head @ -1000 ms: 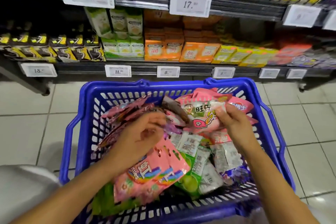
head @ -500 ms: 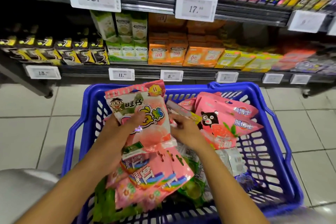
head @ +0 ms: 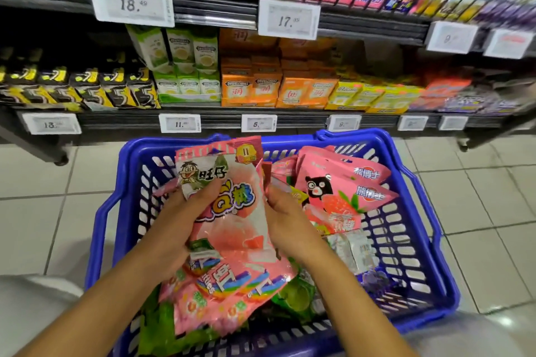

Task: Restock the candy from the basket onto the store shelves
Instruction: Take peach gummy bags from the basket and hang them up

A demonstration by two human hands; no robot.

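- Up over the blue basket (head: 417, 206), both hands grip one pink candy bag (head: 232, 211) — left hand (head: 185, 220) fingers wrapped across its front, right hand (head: 285, 217) pinching its edge.
- Beyond — stocked store shelves (head: 261, 120), pale tiled floor (head: 43, 211).

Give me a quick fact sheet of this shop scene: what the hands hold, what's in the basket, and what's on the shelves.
setting: store aisle, tiled floor
container: blue plastic shopping basket, still holding many packets
left hand: gripping a pink and white candy bag with a cartoon face, lifted above the basket
right hand: on the right edge of the same bag
also in basket: pink bear-print bags, pink rainbow-print bags, green packets
shelf behind: orange boxes, green and white cartons, white price tags
task status: nothing from this bag's handful shelved yet
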